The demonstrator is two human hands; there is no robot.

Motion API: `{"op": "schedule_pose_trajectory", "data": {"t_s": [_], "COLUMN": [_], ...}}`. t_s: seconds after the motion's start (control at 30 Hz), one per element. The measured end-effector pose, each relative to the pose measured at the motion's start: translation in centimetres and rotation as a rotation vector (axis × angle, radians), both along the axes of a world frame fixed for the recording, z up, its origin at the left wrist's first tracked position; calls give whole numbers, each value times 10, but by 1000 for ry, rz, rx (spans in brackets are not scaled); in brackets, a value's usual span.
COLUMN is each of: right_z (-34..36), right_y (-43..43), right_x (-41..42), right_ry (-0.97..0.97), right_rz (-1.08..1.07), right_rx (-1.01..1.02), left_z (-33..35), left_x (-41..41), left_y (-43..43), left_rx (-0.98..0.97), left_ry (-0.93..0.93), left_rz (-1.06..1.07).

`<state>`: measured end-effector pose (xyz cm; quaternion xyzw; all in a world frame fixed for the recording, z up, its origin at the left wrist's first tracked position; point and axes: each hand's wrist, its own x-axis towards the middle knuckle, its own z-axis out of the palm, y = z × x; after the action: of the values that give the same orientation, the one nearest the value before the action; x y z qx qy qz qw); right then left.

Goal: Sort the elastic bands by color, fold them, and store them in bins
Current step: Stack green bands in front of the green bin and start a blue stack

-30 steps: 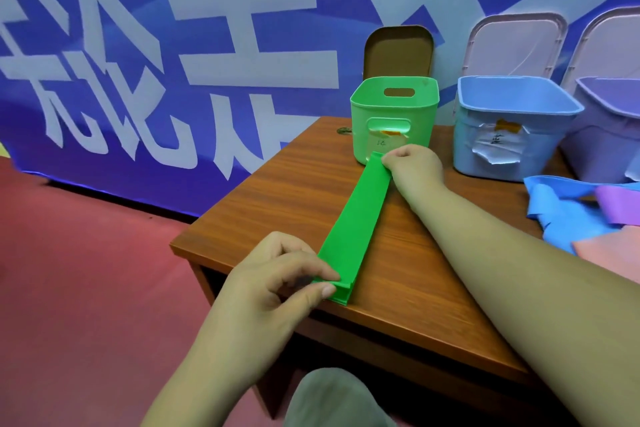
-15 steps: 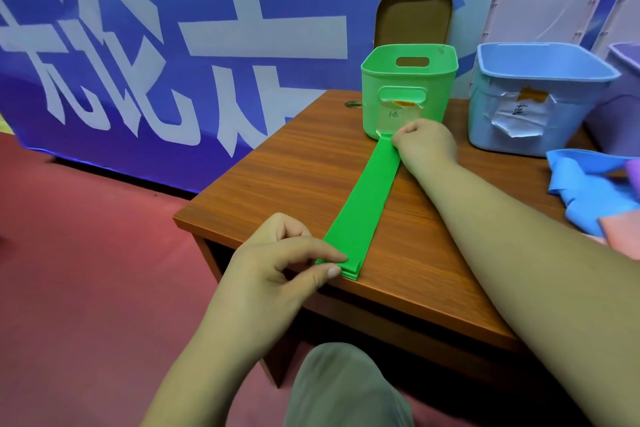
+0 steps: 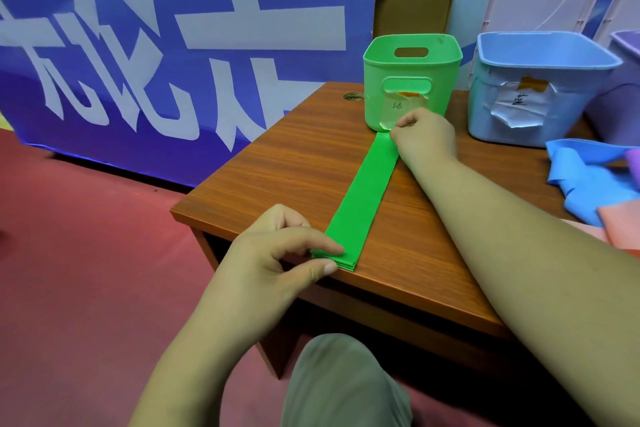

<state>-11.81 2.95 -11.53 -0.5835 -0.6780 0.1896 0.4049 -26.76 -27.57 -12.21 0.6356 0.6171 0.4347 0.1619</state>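
Green band (image 3: 363, 198) is lying stretched across the table (image 3: 284, 163), left hand (image 3: 273, 263) pinching its near end, right hand (image 3: 424, 137) gripping the far end beside the green bin (image 3: 412, 80).

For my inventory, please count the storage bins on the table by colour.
Green bin: 1
Blue bin: 1
Purple bin, only partly in view at the right edge: 1
Total: 3
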Motion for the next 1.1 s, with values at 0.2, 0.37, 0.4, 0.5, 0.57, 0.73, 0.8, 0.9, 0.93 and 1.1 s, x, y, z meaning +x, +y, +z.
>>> {"op": "schedule_pose_trajectory", "data": {"t_s": [0.2, 0.37, 0.4, 0.5, 0.57, 0.73, 0.8, 0.9, 0.93, 1.1], "right_z": [5, 20, 24, 41, 57, 92, 96, 95, 92, 73], "right_y": [-10, -24, -28, -40, -48, -68, -72, -74, -75, -84], "right_x": [4, 18, 25, 58, 90, 194, 240, 307, 327, 402], "right_ry": [21, -73, -94, -130, -126, -218, -226, -210, -209, -232], "right_rz": [-35, 105, 140, 221, 256, 206, 156, 68, 46, -34], "right_rx": [8, -50, -68, -65, -51, -11, 4, 46, 71, 240], "left_z": [7, 28, 33, 47, 55, 68, 73, 78, 80, 95], "left_x": [1, 14, 20, 47, 69, 142, 175, 222, 237, 306], "left_y": [1, 5, 7, 13, 20, 47, 61, 85, 93, 140], "left_rx": [-26, 29, 43, 78, 107, 145, 165, 152, 143, 89], "left_ry": [28, 42, 52, 82, 88, 122, 154, 164, 175, 219], "left_rz": [19, 10, -3, -69, -125, -322, -396, -460, -473, -517]}}
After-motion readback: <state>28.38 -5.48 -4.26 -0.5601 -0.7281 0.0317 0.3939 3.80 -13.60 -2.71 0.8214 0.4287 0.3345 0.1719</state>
